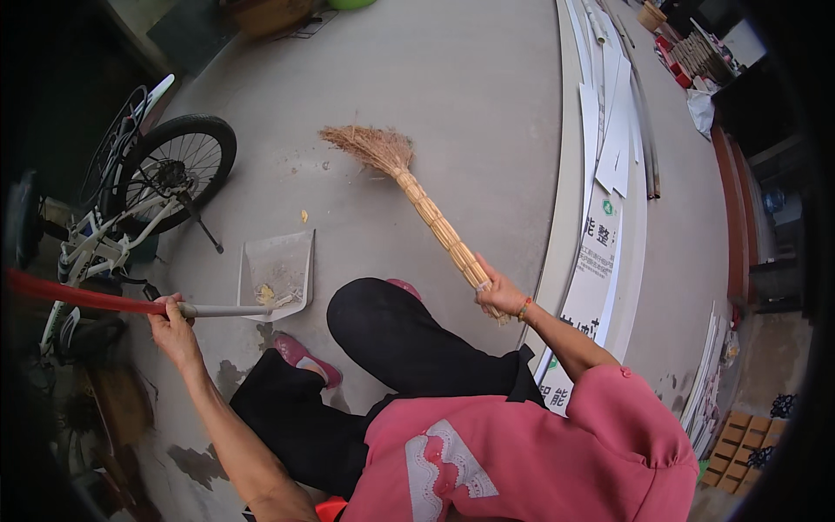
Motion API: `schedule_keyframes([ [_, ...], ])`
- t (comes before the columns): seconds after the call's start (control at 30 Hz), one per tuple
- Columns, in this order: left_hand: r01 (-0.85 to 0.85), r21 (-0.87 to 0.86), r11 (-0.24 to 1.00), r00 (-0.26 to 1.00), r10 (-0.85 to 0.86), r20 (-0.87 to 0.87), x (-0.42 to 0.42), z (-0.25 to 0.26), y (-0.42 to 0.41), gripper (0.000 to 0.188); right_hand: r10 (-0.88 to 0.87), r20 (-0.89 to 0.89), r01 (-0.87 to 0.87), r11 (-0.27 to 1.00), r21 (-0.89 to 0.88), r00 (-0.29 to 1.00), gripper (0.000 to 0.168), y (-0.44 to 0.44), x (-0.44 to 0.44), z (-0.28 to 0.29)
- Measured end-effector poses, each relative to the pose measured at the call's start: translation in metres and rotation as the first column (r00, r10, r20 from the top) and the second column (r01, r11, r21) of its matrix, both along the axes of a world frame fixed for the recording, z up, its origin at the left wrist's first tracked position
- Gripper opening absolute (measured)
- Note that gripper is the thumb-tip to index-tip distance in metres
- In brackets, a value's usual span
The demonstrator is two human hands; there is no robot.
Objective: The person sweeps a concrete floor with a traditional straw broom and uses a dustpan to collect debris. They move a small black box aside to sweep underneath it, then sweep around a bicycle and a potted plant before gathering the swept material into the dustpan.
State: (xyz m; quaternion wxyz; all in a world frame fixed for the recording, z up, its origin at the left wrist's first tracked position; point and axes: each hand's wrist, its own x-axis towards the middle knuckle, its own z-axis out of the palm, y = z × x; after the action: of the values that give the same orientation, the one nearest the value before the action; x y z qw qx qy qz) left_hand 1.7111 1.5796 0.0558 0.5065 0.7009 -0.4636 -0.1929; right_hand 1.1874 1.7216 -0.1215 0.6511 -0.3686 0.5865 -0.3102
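My right hand (501, 293) is closed around the lower end of a straw hand broom (438, 218); its bristles spread out on the concrete floor up and to the left. My left hand (175, 329) grips the long handle of a dustpan (277, 267), where a red section meets a grey one. The pale dustpan lies on the floor with its mouth towards the top of the view, left of my knee. Inside it are dust and yellowish scraps (267, 295). A small yellow scrap (304, 216) and scattered dirt (293, 166) lie on the floor between the pan and the bristles.
A white bicycle (117, 241) stands at the left on its kickstand. Long white boards and strips (603, 261) lie along the right, with metal pipes (652, 176) beside them. A brown basin (271, 16) sits at the top. Wet patches mark the floor near my left foot.
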Motion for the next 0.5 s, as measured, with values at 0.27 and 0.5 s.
schedule_keyframes([
  [0.27, 0.08, 0.042, 0.996, 0.995, -0.077, -0.071, 0.004, 0.008, 0.018, 0.011, -0.143, -0.489, 0.15, 0.988, -0.026, 0.86, 0.096, -0.193, 0.013, -0.024],
  [0.5, 0.039, 0.064, 0.997, 0.998, -0.035, -0.061, 0.001, 0.014, 0.024, 0.011, 0.246, -0.329, -0.202, 0.966, 0.163, 0.912, 0.095, -0.056, 0.05, 0.001],
])
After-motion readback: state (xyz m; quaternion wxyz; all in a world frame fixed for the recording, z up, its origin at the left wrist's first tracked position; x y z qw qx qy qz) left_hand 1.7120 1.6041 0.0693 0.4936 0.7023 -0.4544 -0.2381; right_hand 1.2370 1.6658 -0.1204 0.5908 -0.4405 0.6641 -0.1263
